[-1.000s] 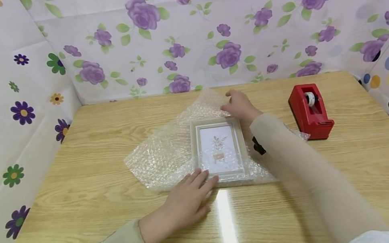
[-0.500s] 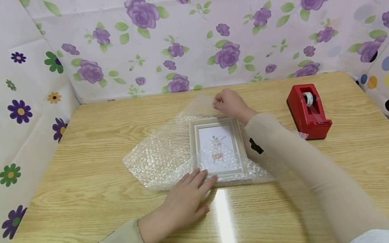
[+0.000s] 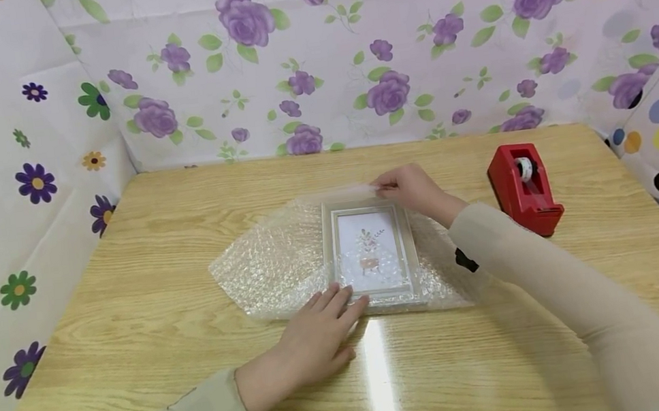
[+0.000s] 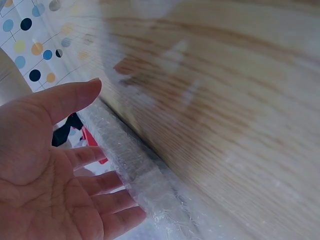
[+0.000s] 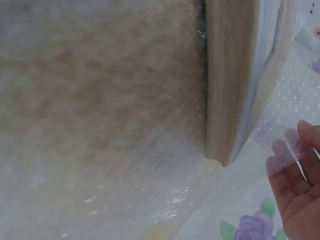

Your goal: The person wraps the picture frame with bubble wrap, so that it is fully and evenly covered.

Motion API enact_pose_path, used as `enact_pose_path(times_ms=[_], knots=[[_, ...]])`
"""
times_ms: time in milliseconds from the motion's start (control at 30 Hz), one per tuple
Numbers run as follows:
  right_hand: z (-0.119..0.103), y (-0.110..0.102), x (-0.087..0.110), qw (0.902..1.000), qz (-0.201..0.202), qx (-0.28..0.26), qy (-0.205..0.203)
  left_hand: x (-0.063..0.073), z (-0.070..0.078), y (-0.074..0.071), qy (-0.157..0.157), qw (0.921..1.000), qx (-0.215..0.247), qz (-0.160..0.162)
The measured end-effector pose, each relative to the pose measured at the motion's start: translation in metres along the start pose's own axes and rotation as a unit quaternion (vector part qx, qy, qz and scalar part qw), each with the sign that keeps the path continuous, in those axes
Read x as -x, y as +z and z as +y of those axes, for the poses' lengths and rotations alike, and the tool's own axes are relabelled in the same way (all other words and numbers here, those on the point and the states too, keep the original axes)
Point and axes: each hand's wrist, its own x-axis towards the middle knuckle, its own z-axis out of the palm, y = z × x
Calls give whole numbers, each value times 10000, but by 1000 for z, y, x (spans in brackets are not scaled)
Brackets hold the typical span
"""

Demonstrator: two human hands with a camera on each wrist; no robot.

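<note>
A picture frame (image 3: 330,243) with a plant print lies face up on a sheet of bubble wrap (image 3: 275,263). A fold of the wrap covers the frame's near part. My left hand (image 3: 307,349) rests its straight fingertips on that wrapped near edge; in the left wrist view the fingers touch the wrap (image 4: 135,175) while the thumb stands apart. Beyond the frame's far right corner, my right hand (image 3: 416,188) pinches the far corner of the sheet between thumb and fingers. The right wrist view has the clear film (image 5: 282,159) across the fingertips, beside the frame's corner (image 5: 230,90).
A red tape dispenser (image 3: 525,192) with a roll in it stands to the right, beyond my right forearm. All lies on a wooden table (image 3: 151,309), with flower-print sheets (image 3: 318,63) hanging behind and at the left. Bubble wrap spreads out on both sides of the frame.
My right hand has closed on the wrap's far corner and drawn it nearer, so the far point has folded down toward the frame's top edge. My left hand stays in place.
</note>
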Motion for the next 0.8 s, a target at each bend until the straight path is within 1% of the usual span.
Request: enact_pose_path(times_ms=[100,200,300,367,500,567,733,800], knots=[[2,3,8,9997,-141,94,-160,0,0,1,42,9999,-112,14],[5,7,15,9978,-277,286,-530,1,-1,1,94,9998,-191,47],[8,12,19,9942,-349,523,-867,2,-1,1,119,9998,-173,28],[8,14,21,9915,-360,704,-1032,2,-1,1,114,9998,-148,-9],[9,18,26,9864,-282,1062,-1220,2,-1,1,116,9998,-137,-100],[10,20,27,9814,-218,1283,-1412,2,0,1,113,9998,-144,-122],[16,25,28,9617,-36,1791,-2076,3,0,-1,102,9997,-130,-167],[18,27,28,9543,7,1940,-2273,3,0,-1,98,9997,-120,-194]])
